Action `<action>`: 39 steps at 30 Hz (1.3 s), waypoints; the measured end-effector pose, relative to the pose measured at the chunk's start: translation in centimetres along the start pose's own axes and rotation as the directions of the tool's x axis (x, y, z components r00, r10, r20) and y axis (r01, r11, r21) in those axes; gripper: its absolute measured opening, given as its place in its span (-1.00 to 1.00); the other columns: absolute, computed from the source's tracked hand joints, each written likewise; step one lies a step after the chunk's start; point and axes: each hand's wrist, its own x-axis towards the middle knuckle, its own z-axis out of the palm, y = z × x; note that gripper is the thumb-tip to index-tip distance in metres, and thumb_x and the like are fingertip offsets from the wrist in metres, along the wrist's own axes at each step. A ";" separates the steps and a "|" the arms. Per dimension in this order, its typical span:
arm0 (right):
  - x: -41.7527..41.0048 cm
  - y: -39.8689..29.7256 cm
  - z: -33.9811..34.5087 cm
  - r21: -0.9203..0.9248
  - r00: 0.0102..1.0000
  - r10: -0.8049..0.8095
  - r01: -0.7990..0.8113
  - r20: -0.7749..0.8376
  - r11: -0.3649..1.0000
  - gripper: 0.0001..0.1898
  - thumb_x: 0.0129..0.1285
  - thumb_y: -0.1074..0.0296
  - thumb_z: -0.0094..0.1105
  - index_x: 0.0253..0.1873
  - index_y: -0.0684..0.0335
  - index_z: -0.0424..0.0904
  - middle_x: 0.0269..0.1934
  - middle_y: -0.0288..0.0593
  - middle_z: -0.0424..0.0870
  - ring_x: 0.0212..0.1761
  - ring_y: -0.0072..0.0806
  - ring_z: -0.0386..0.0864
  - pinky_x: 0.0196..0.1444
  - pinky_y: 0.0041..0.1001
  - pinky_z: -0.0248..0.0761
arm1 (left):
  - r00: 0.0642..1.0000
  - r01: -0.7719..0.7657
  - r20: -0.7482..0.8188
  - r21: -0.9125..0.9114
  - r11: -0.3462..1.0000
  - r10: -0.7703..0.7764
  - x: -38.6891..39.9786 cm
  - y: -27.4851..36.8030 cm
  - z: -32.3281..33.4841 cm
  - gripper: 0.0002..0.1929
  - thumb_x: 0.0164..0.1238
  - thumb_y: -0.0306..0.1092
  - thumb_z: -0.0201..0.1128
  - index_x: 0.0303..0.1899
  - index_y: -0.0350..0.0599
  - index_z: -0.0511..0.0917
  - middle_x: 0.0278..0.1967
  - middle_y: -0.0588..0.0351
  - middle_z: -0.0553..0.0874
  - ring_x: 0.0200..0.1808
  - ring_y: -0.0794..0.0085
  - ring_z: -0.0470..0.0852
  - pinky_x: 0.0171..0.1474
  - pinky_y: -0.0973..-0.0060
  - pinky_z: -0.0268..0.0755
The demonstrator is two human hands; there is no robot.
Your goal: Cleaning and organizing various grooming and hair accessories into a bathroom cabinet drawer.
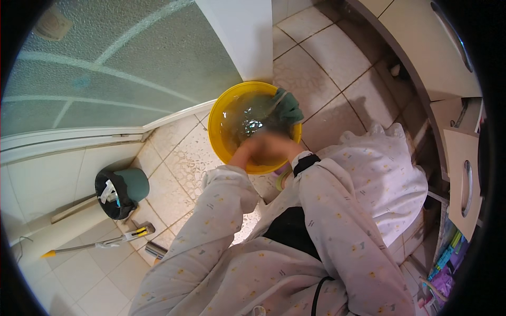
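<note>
A round yellow basin (pixel 216 136) holding murky water stands on the tiled floor. Both of my hands are inside it near its close side, blurred and close together. My left hand (pixel 253 145) comes in from the left, and my right hand (pixel 281 145) from the right, with a dark band around that sleeve's cuff. Whether either hand grips anything is hidden by the blur. A wet green cloth (pixel 289 106) hangs over the basin's right rim, just beyond my right hand.
A green bin (pixel 138 184) with a black liner lies left, near a mop-like tool (pixel 136 234). A frosted glass door (pixel 158 67) borders the upper left. Cabinets with an open drawer (pixel 462 177) line the right. Pale patterned fabric (pixel 383 181) spreads beside my right arm.
</note>
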 end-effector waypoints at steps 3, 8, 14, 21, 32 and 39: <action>-0.3 -1.2 0.2 0.082 0.964 0.104 -0.087 -0.243 0.993 0.05 -0.25 -0.10 0.49 0.33 0.26 0.13 0.18 0.21 0.41 0.20 -0.02 0.41 0.21 -0.32 0.32 | 0.963 0.181 0.267 -0.573 0.799 -0.027 -0.5 -0.7 -0.3 -0.24 0.34 0.36 -0.28 0.02 -0.19 0.57 0.07 -0.15 0.60 0.00 0.15 0.64 0.06 0.30 0.45; -3.3 -5.2 -5.4 0.371 0.979 0.036 0.042 -0.201 0.928 0.04 -0.26 0.12 0.48 0.35 0.27 0.02 0.17 0.13 0.34 0.25 -0.11 0.36 0.27 -0.41 0.23 | 0.936 0.115 0.337 -0.573 0.811 0.105 -5.3 1.0 -6.0 -0.23 0.29 0.45 -0.26 -0.01 -0.12 0.54 -0.03 -0.06 0.66 -0.13 0.31 0.69 -0.05 0.40 0.52; -8.1 -8.4 -9.6 0.291 0.893 -0.376 0.438 -0.246 0.850 -0.01 -0.19 0.37 0.45 0.38 0.29 0.00 0.21 0.02 0.33 0.29 -0.25 0.32 0.31 -0.42 0.18 | 0.900 -0.298 -0.053 -0.798 0.524 0.432 -12.0 1.4 -9.3 -0.39 0.30 0.08 0.23 0.20 -0.15 0.32 0.04 0.08 0.58 -0.08 0.51 0.64 -0.11 0.55 0.52; -10.3 -10.4 -9.1 0.350 0.801 -0.425 0.576 -0.422 0.739 -0.07 -0.13 0.21 0.54 0.32 0.34 0.14 0.15 -0.04 0.40 0.21 -0.30 0.39 0.24 -0.41 0.25 | 0.751 -0.628 -0.398 -0.677 0.384 0.526 -16.7 2.7 -10.4 -0.56 0.35 -0.26 0.24 0.19 -0.19 0.38 -0.11 0.15 0.64 -0.16 0.59 0.63 -0.11 0.61 0.54; -11.3 -13.3 -7.9 -0.044 0.627 -0.435 0.539 -0.647 0.841 -0.23 -0.20 0.27 0.48 0.13 0.40 0.26 -0.03 0.15 0.51 0.05 0.01 0.50 0.05 -0.27 0.39 | 0.523 -0.847 -0.750 -0.509 0.153 0.405 -19.5 6.5 -8.5 -0.67 0.28 -0.33 0.29 0.03 -0.21 0.48 -0.07 0.13 0.60 -0.03 0.54 0.57 0.02 0.57 0.43; -13.0 -15.9 -6.7 -0.144 0.580 -0.361 0.386 -0.731 0.911 -0.32 -0.18 0.23 0.47 0.05 0.35 0.31 -0.15 0.08 0.57 -0.08 -0.03 0.56 -0.06 -0.25 0.42 | 0.570 -0.814 -0.781 -0.579 0.047 0.257 -19.4 7.0 -8.6 -0.77 0.21 -0.44 0.31 -0.13 -0.22 0.50 -0.20 0.08 0.63 -0.17 0.55 0.59 -0.08 0.58 0.46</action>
